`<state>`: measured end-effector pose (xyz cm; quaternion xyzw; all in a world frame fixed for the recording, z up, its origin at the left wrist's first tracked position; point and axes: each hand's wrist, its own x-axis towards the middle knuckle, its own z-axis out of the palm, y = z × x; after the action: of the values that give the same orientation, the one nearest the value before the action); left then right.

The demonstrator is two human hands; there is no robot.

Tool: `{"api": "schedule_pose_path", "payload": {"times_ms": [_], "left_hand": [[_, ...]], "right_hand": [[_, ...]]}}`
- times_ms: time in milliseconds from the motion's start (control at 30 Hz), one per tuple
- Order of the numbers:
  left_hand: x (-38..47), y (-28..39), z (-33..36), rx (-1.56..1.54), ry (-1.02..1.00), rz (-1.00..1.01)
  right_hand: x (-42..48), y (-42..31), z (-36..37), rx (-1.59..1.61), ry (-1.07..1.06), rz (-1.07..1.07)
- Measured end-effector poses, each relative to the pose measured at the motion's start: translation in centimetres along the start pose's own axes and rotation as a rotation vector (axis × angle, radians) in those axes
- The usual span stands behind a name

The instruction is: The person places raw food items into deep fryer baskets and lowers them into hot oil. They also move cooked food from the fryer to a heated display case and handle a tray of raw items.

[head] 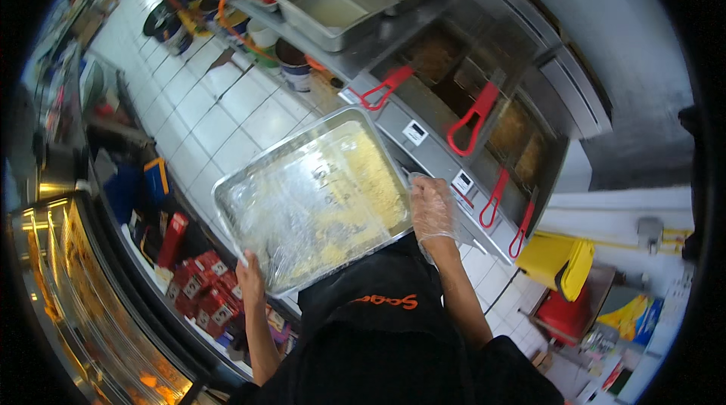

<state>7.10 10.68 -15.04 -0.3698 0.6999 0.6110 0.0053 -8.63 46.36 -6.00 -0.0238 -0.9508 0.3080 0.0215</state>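
A rectangular metal tray (289, 142) is held in front of my body, above the tiled floor. Pale yellow powder or crumbs (377, 178) cover part of its inside, thickest along the right side. A clear plastic film or bag (300, 189) spreads over much of the tray's left and middle. My bare left hand (251, 277) grips the near left edge. On the right edge, my right hand (432, 206) is closed in a clear disposable glove. Both hands' fingers are partly hidden by the rim or the glove's glare.
To the right stands a deep fryer (454, 93) with several red-handled baskets (476, 118). Deep steel pans (334, 11) sit on the counter beyond. A lit glass food display (96, 314) and red boxes (210, 291) lie left. A yellow bin (553, 263) stands at right.
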Motion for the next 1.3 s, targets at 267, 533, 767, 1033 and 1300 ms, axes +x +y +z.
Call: {"api": "schedule_pose_path", "payload": {"times_ms": [267, 533, 767, 1033, 1300], "left_hand": [[-1.8, 2.3, 2.6, -0.029, 0.074, 0.012], [-3.2, 2.0, 1.7, -0.002, 0.232, -0.029], [-1.9, 1.8, -0.2, 0.028, 0.290, -0.034], [0.9, 2.7, -0.1, -0.062, 0.377, -0.084], [12.7, 6.2, -3.2, -0.102, 0.449, -0.017]], "right_hand": [[-0.5, -1.8, 2.3, 0.251, -0.259, 0.220], [1.2, -7.3, 4.7, -0.198, -0.395, -0.262], [3.8, -12.6, 12.7, -0.196, -0.494, -0.661], [10.6, -17.0, 22.5, -0.188, -0.557, -0.821], [17.9, -17.6, 32.3, -0.210, -0.521, -1.056]]}}
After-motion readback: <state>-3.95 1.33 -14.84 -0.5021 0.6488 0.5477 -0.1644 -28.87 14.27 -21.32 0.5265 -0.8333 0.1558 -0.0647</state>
